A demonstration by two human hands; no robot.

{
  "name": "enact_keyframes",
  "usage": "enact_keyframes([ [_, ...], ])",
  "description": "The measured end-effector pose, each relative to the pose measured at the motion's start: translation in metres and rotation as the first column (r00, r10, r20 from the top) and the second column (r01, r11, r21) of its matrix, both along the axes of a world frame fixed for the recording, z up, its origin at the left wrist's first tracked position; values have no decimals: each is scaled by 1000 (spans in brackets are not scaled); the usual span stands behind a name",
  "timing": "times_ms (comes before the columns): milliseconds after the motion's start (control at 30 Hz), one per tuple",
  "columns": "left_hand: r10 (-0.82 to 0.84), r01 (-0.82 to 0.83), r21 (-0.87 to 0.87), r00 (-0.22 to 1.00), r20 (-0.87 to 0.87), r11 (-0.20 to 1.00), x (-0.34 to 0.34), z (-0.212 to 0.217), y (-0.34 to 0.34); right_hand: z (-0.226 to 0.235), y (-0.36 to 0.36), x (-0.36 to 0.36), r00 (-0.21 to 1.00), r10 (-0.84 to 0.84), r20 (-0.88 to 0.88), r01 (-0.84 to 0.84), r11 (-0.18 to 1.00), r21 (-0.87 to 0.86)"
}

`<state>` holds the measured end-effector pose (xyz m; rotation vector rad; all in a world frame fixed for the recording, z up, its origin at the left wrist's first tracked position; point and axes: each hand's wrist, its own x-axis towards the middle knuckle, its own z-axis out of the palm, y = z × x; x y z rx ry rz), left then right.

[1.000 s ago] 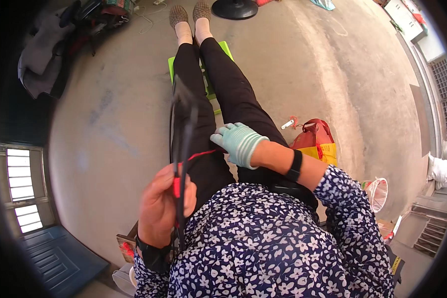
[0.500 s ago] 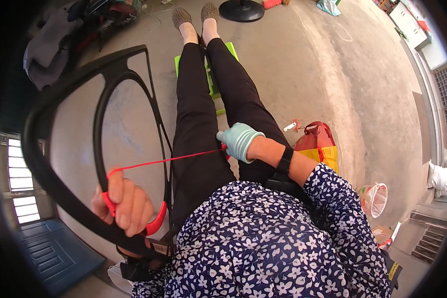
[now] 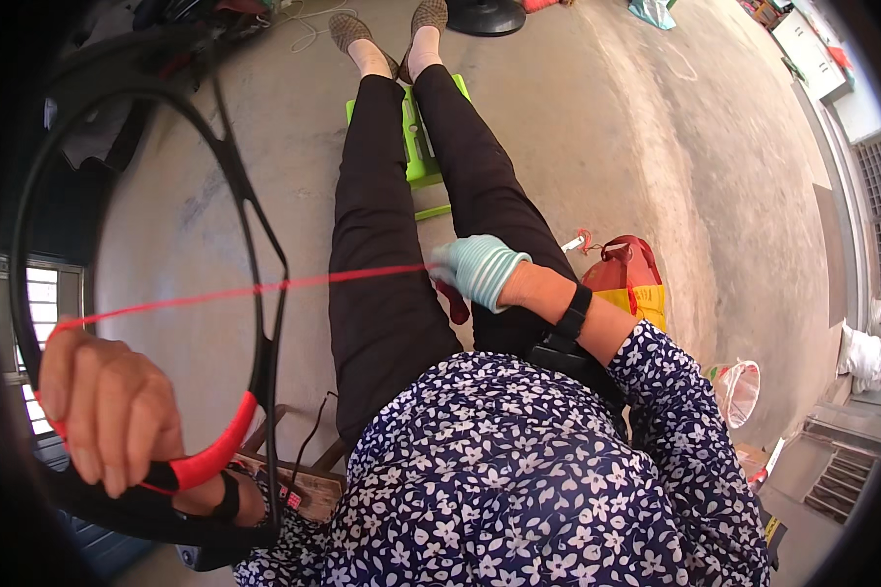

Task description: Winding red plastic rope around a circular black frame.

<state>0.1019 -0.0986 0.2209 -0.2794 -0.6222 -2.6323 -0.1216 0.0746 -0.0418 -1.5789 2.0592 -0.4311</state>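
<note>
My bare left hand (image 3: 117, 406) is closed around the lower part of a black curved frame (image 3: 262, 367), at the lower left. Red cord is wound tightly in a wrapped band (image 3: 210, 465) along the frame beside my fingers. From the left hand a taut red cord (image 3: 352, 275) runs across the frame's opening and over my thigh to my right hand (image 3: 485, 274). That hand wears a pale green striped glove and is closed on the cord, its fingertips blurred. A dark red bundle (image 3: 455, 303) hangs just under it, its shape unclear.
Beyond my knees stands a bright green stool (image 3: 421, 166) under my lower legs. On the floor to the right are a red and yellow bag (image 3: 628, 274), a small white item with red string (image 3: 573, 243) and a pale basket (image 3: 739, 391). A round black base (image 3: 485, 18) is at the far edge.
My left hand has moved left and down, and the black frame has swung with it. The stretch of cord between the hands is longer. My right hand stays in nearly the same place.
</note>
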Motion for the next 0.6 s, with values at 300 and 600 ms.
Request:
enact_keyframes([
  [300,-77,121,-314,986,149,942,3,-25,-23,107,41,-29,469,-235,851,608,785,-119],
  [600,-155,309,-48,597,787,950,-52,-169,56,117,54,-22,220,-288,932,757,653,23],
])
